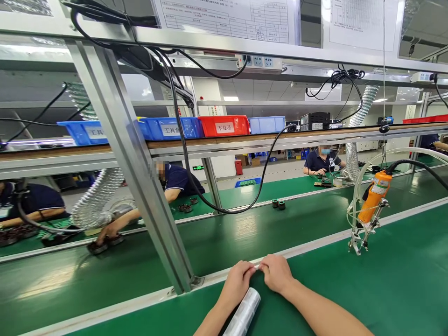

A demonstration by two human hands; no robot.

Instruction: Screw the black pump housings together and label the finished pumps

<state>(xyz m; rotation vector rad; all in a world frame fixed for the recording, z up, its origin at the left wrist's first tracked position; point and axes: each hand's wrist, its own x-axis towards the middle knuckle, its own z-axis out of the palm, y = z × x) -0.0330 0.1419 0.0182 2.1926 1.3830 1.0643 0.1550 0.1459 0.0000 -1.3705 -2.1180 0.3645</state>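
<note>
My left hand [238,281] and my right hand [277,273] meet at the pale rail along the near green work surface, fingertips almost touching. Both are closed in a pinch. Whatever lies between the fingertips is too small or hidden to make out. Just beneath my hands, a shiny silvery tube [243,313] points up from the bottom edge, close beside my left forearm. To the right hangs an orange electric screwdriver [375,197] with a metal fixture at its lower end, apart from both hands.
A metal post [136,172] rises left of my hands. A black cable [224,210] droops ahead. Two small dark round parts [278,204] sit on the conveyor [238,233]. Across it, a co-worker's hand [108,233] touches dark parts. Blue bins and a red bin [224,126] line the shelf.
</note>
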